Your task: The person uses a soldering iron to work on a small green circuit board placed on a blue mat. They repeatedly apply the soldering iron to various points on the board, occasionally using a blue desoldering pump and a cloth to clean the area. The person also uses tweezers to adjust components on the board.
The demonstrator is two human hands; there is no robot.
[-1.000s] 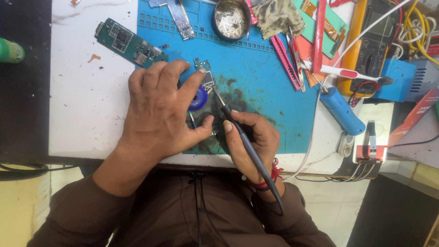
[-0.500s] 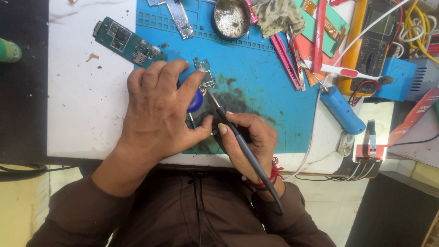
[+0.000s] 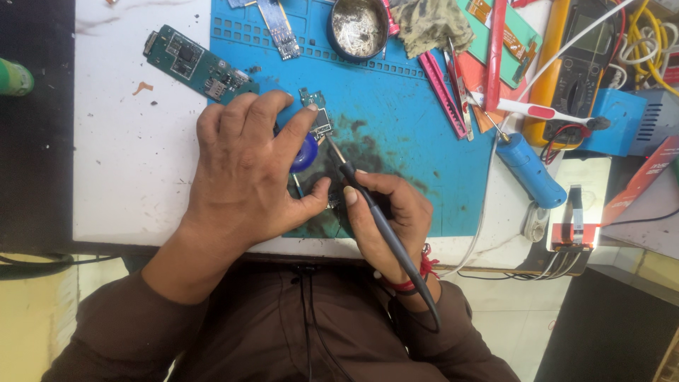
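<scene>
My left hand (image 3: 244, 166) lies palm down on the blue work mat (image 3: 403, 127), index fingertip pressing a small green circuit board (image 3: 316, 113). A blue round object (image 3: 305, 152) shows under its fingers. My right hand (image 3: 389, 212) grips a dark soldering iron (image 3: 375, 212) like a pen. The iron's metal tip touches the lower edge of the small board. Its cable runs back over my wrist, which wears a red thread band.
A larger green circuit board (image 3: 194, 65) lies at the mat's left corner. At the back stand a round tin (image 3: 357, 27), a rag (image 3: 431, 25), pink tools (image 3: 442, 92), a yellow multimeter (image 3: 569, 71) and a blue cylinder (image 3: 529, 168). A green bottle (image 3: 14, 78) sits far left.
The soldering iron's tip has moved slightly up toward the small board. My left hand stays pressed in place.
</scene>
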